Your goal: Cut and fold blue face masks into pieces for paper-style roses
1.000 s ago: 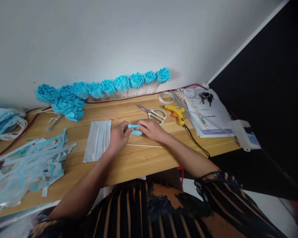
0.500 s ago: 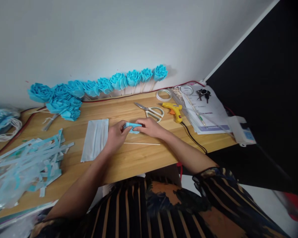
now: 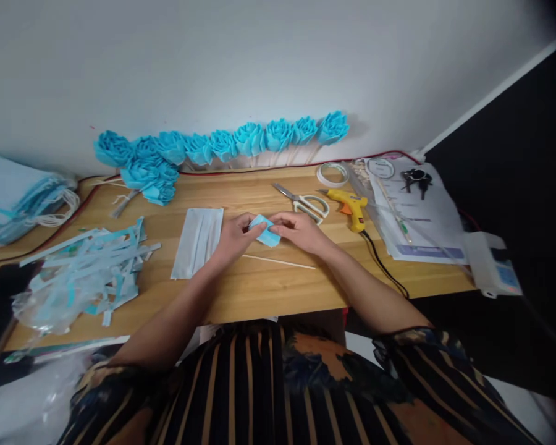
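Between my two hands is a small piece of blue mask fabric [image 3: 265, 231], its flat blue face turned up. My left hand [image 3: 235, 237] pinches its left edge, the thumb lying on top. The right edge is pinched by my right hand [image 3: 301, 231]. Just below the hands a thin wooden stick [image 3: 280, 262] lies on the table. A flat, pleated face mask [image 3: 197, 243] rests beside my left hand. White-handled scissors [image 3: 308, 205] lie just behind my right hand, and a yellow glue gun [image 3: 348, 207] is to their right.
Blue fabric flowers on sticks [image 3: 222, 144] lean along the wall. Cut strips [image 3: 92, 272] are heaped at left, near a stack of masks [image 3: 23, 198] and a dark phone [image 3: 2, 309]. At right are a tape roll [image 3: 332, 175], papers [image 3: 426, 216], keys [image 3: 417, 179] and a white box [image 3: 491, 264].
The blue piece, earlier seen nearly edge-on and folded between my fingers, now shows a wider flat face. The view has shifted left, so things appear further right.
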`<act>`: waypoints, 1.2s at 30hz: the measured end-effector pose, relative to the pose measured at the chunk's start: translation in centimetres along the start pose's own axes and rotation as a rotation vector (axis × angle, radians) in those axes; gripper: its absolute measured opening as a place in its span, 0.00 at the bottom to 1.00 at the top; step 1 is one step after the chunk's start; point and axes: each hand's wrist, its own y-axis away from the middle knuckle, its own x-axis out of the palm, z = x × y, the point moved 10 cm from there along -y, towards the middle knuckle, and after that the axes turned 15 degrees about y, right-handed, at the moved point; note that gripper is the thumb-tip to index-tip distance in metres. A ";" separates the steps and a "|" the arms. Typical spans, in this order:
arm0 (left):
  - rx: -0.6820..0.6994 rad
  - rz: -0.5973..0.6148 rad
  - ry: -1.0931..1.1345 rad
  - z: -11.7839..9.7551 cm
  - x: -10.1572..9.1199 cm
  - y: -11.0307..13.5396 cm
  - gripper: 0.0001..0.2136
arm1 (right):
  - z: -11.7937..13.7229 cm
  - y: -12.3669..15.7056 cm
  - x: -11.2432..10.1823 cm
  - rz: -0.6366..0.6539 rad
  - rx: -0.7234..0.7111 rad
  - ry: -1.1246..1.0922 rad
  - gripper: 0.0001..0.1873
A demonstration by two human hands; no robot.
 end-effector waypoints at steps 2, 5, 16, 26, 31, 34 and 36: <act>-0.022 0.013 0.085 0.4 0.2 -0.1 0.21 | -0.6 -0.1 -0.3 -0.034 0.053 -0.084 0.17; -0.063 0.015 0.257 1.2 0.4 -0.2 0.26 | -1.6 -0.1 -0.1 -0.048 0.145 -0.305 0.20; -0.129 0.133 0.410 1.9 2.3 0.3 0.33 | -2.4 -0.1 1.5 0.030 0.259 -0.679 0.15; -0.204 0.070 0.420 2.5 1.8 0.4 0.30 | -1.7 0.1 1.3 0.071 0.215 -0.521 0.32; -0.184 -0.030 0.405 2.7 0.4 0.0 0.22 | -1.4 0.3 -0.3 -0.025 0.171 -0.261 0.28; -0.173 -0.030 0.392 2.6 0.3 -0.1 0.19 | -0.8 0.3 -1.5 -0.109 0.129 -0.105 0.25; -0.167 -0.037 0.366 2.5 0.2 -0.1 0.18 | -0.8 0.3 -2.0 -0.142 0.135 -0.084 0.24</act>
